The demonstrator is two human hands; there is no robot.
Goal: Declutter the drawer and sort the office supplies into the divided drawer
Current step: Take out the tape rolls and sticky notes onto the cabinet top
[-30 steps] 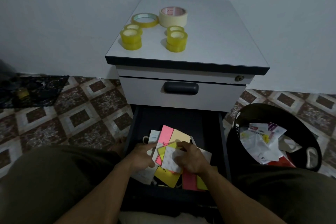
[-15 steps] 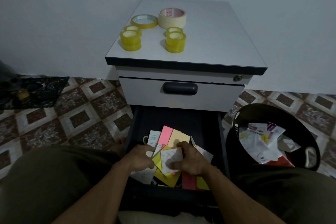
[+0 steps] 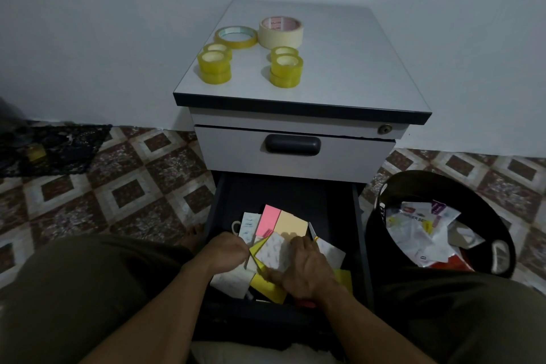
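Note:
The dark lower drawer (image 3: 283, 192) of the grey cabinet stands pulled out, its front half littered with papers. A pink pad (image 3: 268, 219) and a pale orange pad (image 3: 291, 225) lie behind my hands, yellow sheets (image 3: 267, 285) lie under them. My right hand (image 3: 305, 270) grips a white patterned card (image 3: 273, 251), tilted up off the pile. My left hand (image 3: 227, 250) is curled at the card's left edge, on the papers; what it pinches is hidden. A white printed slip (image 3: 248, 226) lies to the left.
Several yellow tape rolls (image 3: 215, 66) and a wide cream roll (image 3: 280, 31) sit on the cabinet top (image 3: 354, 68). The upper drawer (image 3: 339, 156) is closed. A black bin (image 3: 437, 186) with crumpled wrappers stands at the right. Tiled floor lies to the left; my knees flank the drawer.
My right hand has closed on the white card and tipped it up from the pile. My left hand stayed at its left edge.

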